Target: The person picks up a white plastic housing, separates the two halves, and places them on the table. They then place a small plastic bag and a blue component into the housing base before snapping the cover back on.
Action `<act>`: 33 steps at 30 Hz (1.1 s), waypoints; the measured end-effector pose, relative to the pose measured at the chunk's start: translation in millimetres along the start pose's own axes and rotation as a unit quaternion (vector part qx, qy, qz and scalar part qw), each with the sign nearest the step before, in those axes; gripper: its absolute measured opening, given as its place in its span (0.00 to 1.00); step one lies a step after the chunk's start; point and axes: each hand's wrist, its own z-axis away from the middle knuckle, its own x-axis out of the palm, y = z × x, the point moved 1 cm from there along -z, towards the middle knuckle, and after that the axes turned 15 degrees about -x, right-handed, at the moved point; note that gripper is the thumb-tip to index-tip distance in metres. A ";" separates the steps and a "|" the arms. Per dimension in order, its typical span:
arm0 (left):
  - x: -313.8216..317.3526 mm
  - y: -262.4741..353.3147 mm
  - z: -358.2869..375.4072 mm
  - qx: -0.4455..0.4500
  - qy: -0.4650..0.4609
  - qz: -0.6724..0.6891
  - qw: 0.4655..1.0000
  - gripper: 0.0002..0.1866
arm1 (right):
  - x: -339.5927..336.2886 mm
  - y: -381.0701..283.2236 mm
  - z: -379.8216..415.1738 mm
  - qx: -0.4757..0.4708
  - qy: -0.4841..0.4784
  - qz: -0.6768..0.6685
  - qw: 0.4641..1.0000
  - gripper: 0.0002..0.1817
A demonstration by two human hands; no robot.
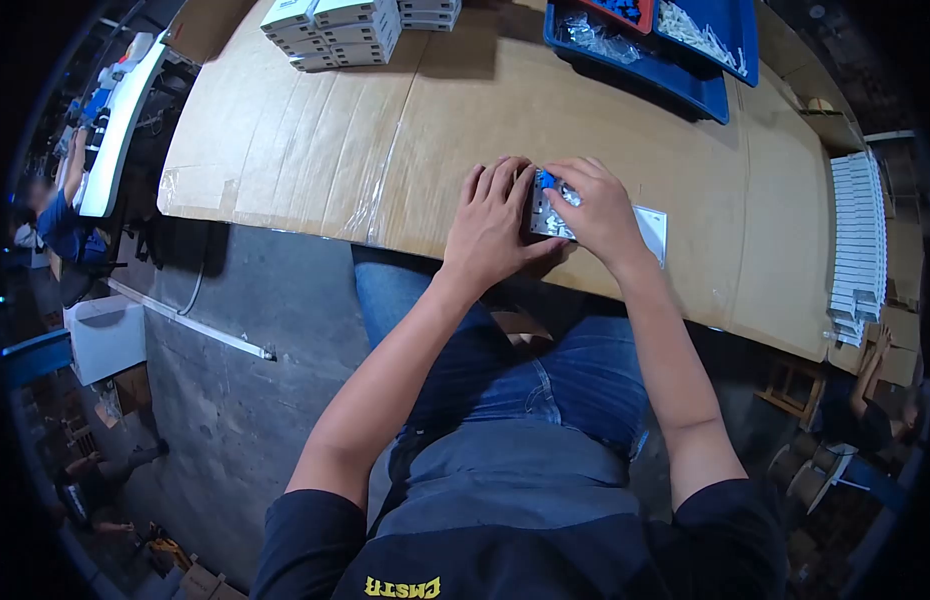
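My left hand (493, 222) lies over the left edge of a small whitish plate with metal parts (552, 222), its thumb along the near edge, holding it near the table's front edge. My right hand (595, 208) is at the plate's right side, with thumb and index finger pinched at a small blue piece (548, 181) on the plate's upper part. A white flat panel (651, 232) rests on the cardboard just right of my right hand, partly hidden by it.
Stacked white boxes (335, 32) stand at the back left of the cardboard-covered table (285, 150). Blue trays (640, 75) with small blue and white parts are at the back right. A long row of white pieces (857, 240) stands far right. Other people are at both sides.
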 end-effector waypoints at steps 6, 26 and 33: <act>0.4 -0.9 -0.4 -0.001 -0.002 -0.005 1.000 0.49 | 2.3 3.5 0.1 -0.015 -0.003 0.007 1.000 0.16; 0.0 3.6 -0.4 0.001 0.015 0.007 1.000 0.50 | -93.8 24.4 94.9 0.141 -0.117 -0.046 0.982 0.40; -8.5 0.0 -1.2 -0.023 -0.021 0.124 0.992 0.50 | -98.0 25.5 111.2 0.128 0.016 -0.111 0.985 0.26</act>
